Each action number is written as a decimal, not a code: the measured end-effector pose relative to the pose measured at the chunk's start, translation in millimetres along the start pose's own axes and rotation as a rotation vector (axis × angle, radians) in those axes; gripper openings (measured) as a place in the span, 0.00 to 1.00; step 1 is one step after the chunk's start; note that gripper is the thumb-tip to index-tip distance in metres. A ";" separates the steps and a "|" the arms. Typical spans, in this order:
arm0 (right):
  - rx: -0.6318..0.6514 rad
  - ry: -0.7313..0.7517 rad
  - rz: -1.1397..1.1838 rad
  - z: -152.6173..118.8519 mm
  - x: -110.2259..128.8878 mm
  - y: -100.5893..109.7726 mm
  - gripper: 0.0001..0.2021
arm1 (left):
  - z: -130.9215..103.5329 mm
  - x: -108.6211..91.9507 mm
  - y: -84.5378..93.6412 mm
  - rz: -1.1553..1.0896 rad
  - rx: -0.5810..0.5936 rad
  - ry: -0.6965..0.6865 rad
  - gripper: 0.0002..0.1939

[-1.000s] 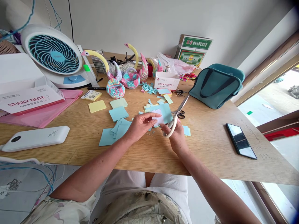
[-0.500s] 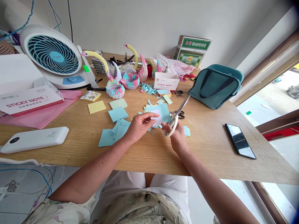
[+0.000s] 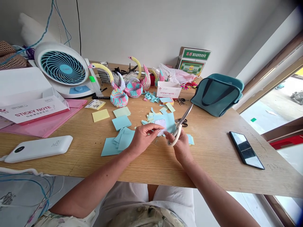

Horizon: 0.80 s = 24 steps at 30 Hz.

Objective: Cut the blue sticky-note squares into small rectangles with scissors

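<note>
Between finger and thumb, my left hand [image 3: 141, 138] pinches a light blue sticky note [image 3: 169, 121] with a small pale white piece of paper [image 3: 160, 124] against it. White-handled scissors [image 3: 186, 115] are gripped in my right hand [image 3: 182, 145], their blades pointing up and away to the right. The fingertips of that hand meet the lower edge of the paper. Cut blue and yellow scraps [image 3: 151, 117] lie under and behind the held note. Left of my left hand are loose blue sheets [image 3: 125, 141] and a blue note pad [image 3: 121, 122].
Paper swans [image 3: 119, 98] stand behind the scraps, beside a sticky note box [image 3: 168, 89]. Dark-handled scissors [image 3: 184, 123] lie behind my right hand. A teal bag [image 3: 216, 96] and a phone [image 3: 246, 150] are at right; a fan [image 3: 63, 71] and a power bank [image 3: 40, 148] at left.
The camera view has tipped slightly, so the table sits lower in it. My left fingertips have shifted a little right along the paper, toward my right hand.
</note>
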State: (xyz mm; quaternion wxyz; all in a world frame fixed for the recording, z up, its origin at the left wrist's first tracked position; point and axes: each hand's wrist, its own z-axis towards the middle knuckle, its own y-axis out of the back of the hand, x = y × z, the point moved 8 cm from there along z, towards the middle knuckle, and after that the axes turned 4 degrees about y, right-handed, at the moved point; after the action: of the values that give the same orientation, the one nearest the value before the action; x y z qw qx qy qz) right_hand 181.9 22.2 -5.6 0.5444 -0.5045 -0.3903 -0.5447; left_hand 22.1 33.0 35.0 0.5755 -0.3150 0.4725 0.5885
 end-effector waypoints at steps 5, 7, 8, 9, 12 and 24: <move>0.001 0.017 0.010 -0.5 1.9 -0.4 0.19 | -1.6 -5.6 1.1 0.034 -0.035 -0.057 0.08; 0.007 0.022 0.012 -0.6 2.6 -1.3 0.19 | -1.6 -4.9 1.6 0.034 -0.043 -0.045 0.08; 0.008 0.024 0.008 -0.5 2.8 -1.7 0.19 | -1.6 -3.9 2.0 0.033 -0.046 -0.032 0.08; 0.009 0.026 0.001 -0.4 2.9 -2.0 0.19 | -1.5 -2.5 2.3 0.031 -0.048 -0.018 0.08; 0.007 0.033 -0.016 -0.2 2.7 -2.2 0.20 | -1.1 2.0 2.6 0.002 -0.045 0.014 0.08; 0.009 0.038 -0.030 -1.0 3.5 -1.8 0.20 | 1.4 7.3 3.9 -0.070 -0.061 0.041 0.09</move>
State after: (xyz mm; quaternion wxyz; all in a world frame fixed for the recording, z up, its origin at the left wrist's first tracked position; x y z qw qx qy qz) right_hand 180.4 20.7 -2.1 0.5458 -0.4860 -0.3896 -0.5605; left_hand 17.6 37.5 29.5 0.5762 -0.3607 0.4546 0.5755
